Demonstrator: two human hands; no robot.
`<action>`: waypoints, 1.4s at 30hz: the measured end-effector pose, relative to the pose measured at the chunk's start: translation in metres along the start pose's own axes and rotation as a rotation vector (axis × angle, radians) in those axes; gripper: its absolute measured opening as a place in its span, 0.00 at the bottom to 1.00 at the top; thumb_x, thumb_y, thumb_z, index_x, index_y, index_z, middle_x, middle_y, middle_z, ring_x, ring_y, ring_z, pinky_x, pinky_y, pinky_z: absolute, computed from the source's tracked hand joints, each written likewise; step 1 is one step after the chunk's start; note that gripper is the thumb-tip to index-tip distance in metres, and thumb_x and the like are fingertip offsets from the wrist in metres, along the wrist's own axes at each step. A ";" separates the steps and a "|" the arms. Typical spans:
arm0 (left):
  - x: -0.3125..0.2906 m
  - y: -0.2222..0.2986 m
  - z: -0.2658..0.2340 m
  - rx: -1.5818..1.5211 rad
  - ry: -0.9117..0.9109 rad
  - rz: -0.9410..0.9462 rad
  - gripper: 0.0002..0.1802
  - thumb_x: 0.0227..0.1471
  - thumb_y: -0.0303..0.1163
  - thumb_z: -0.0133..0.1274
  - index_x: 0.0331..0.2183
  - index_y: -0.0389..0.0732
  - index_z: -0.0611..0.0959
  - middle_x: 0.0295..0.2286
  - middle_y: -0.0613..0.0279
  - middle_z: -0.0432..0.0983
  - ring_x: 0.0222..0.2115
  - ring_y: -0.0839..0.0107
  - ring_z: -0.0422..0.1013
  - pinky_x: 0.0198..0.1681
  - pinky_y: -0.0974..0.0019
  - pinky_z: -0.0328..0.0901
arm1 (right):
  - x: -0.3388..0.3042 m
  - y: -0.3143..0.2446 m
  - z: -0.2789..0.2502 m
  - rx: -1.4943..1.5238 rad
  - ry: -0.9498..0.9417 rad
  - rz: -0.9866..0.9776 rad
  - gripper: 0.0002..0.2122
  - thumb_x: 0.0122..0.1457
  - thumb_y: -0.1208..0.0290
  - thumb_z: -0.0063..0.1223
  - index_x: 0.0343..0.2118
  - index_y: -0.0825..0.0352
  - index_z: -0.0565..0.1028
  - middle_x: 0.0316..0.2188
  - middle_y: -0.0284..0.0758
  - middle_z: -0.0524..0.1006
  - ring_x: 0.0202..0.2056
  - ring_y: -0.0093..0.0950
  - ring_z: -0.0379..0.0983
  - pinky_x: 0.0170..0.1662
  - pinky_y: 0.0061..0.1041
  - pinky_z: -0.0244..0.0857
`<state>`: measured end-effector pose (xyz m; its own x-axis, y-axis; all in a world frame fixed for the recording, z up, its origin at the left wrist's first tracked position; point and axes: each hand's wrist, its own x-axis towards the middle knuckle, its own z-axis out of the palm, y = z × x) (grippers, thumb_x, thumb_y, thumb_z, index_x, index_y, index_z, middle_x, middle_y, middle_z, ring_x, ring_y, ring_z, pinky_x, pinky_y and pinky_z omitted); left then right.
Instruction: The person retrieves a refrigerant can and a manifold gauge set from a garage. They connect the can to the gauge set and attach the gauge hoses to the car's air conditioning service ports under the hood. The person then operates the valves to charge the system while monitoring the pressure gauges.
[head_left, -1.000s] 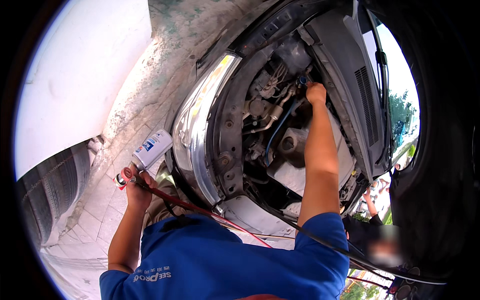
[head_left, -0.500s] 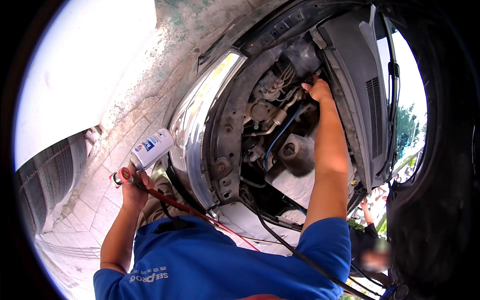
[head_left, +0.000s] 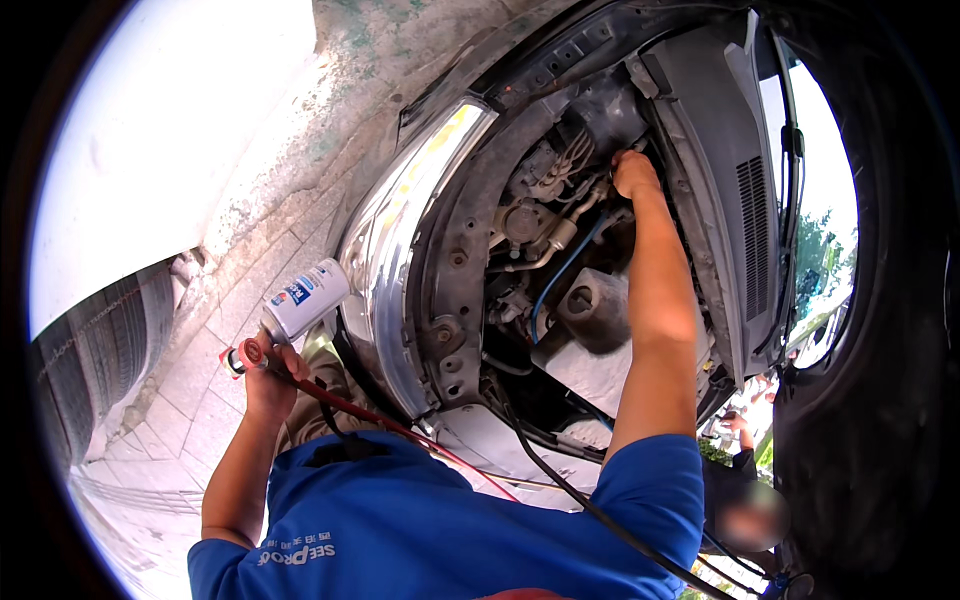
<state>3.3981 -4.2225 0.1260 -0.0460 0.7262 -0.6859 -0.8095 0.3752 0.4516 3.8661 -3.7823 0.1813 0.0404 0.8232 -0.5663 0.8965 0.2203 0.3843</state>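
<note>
Two hands are seen well apart, one on either side of the car's front. The left hand (head_left: 268,378) is closed around the valve end of a white canister (head_left: 306,298), which is held outside the engine bay (head_left: 560,290), just beside the headlight (head_left: 400,240); the canister's long axis is tilted up and to the right, away from the fingers. A red hose (head_left: 400,430) is run from that valve across the blue shirt (head_left: 430,530). The right hand (head_left: 634,172) is reached deep into the bay, fingers curled against a fitting near the metal pipes (head_left: 570,225); how firmly anything is gripped there cannot be told. The right hand is by far the nearer to the fitting.
</note>
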 end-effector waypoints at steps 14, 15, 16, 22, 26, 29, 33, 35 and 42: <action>0.002 -0.003 -0.008 0.002 0.025 -0.008 0.21 0.59 0.58 0.40 0.36 0.50 0.70 0.17 0.66 0.64 0.18 0.69 0.60 0.26 0.65 0.57 | 0.005 -0.004 0.019 0.280 0.207 0.286 0.18 0.57 0.59 0.54 0.45 0.66 0.76 0.46 0.47 0.74 0.50 0.43 0.69 0.52 0.37 0.64; 0.001 -0.003 -0.007 -0.012 0.018 -0.012 0.21 0.58 0.58 0.40 0.35 0.50 0.70 0.17 0.66 0.64 0.18 0.69 0.60 0.26 0.65 0.57 | 0.007 -0.004 0.021 0.297 0.223 0.369 0.17 0.56 0.59 0.54 0.44 0.66 0.77 0.44 0.48 0.75 0.49 0.44 0.70 0.51 0.37 0.65; 0.001 -0.002 -0.005 -0.025 0.011 -0.016 0.21 0.58 0.58 0.40 0.35 0.50 0.70 0.17 0.66 0.64 0.18 0.69 0.60 0.26 0.64 0.57 | 0.012 0.004 0.028 0.221 0.214 0.264 0.17 0.56 0.59 0.54 0.43 0.66 0.77 0.44 0.48 0.75 0.49 0.44 0.70 0.51 0.38 0.65; 0.000 -0.008 -0.016 -0.053 0.002 0.012 0.21 0.58 0.58 0.40 0.36 0.50 0.70 0.17 0.66 0.64 0.18 0.69 0.60 0.26 0.64 0.57 | 0.006 -0.001 0.027 0.268 0.299 0.219 0.17 0.56 0.59 0.54 0.43 0.65 0.76 0.43 0.48 0.75 0.48 0.44 0.70 0.51 0.38 0.65; -0.003 -0.004 -0.011 -0.038 0.036 0.005 0.22 0.58 0.58 0.40 0.35 0.49 0.70 0.17 0.66 0.63 0.19 0.69 0.60 0.26 0.64 0.57 | 0.001 0.004 0.024 0.181 0.195 0.181 0.19 0.57 0.57 0.53 0.44 0.68 0.75 0.44 0.49 0.75 0.49 0.44 0.70 0.51 0.38 0.65; -0.003 -0.002 -0.013 -0.041 0.034 0.011 0.22 0.58 0.58 0.40 0.35 0.49 0.70 0.17 0.66 0.63 0.19 0.69 0.60 0.26 0.64 0.57 | -0.005 0.008 0.028 0.228 0.281 0.111 0.20 0.58 0.57 0.53 0.45 0.69 0.75 0.45 0.49 0.74 0.49 0.44 0.70 0.51 0.37 0.65; -0.002 -0.003 -0.015 -0.046 0.062 0.027 0.21 0.59 0.57 0.40 0.36 0.49 0.70 0.16 0.66 0.62 0.18 0.69 0.60 0.26 0.64 0.57 | -0.006 -0.009 0.014 0.278 0.220 0.365 0.19 0.58 0.58 0.53 0.46 0.68 0.75 0.46 0.48 0.74 0.50 0.43 0.70 0.52 0.37 0.65; -0.003 -0.001 -0.011 -0.039 0.059 0.021 0.21 0.59 0.57 0.40 0.36 0.49 0.71 0.16 0.66 0.62 0.18 0.69 0.60 0.26 0.64 0.57 | 0.000 0.006 0.019 0.177 0.199 0.134 0.20 0.58 0.57 0.53 0.46 0.68 0.75 0.47 0.48 0.74 0.50 0.43 0.69 0.52 0.37 0.65; -0.003 -0.003 -0.017 -0.037 0.082 0.050 0.22 0.58 0.57 0.41 0.39 0.49 0.71 0.16 0.66 0.62 0.18 0.70 0.60 0.25 0.65 0.57 | 0.002 -0.012 0.009 0.301 0.204 0.427 0.16 0.54 0.65 0.56 0.44 0.64 0.77 0.46 0.44 0.76 0.50 0.42 0.70 0.52 0.36 0.65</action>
<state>3.3913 -4.2359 0.1172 -0.1336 0.6937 -0.7078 -0.8257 0.3171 0.4665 3.8594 -3.7881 0.1691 0.3685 0.8977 -0.2415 0.9067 -0.2898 0.3064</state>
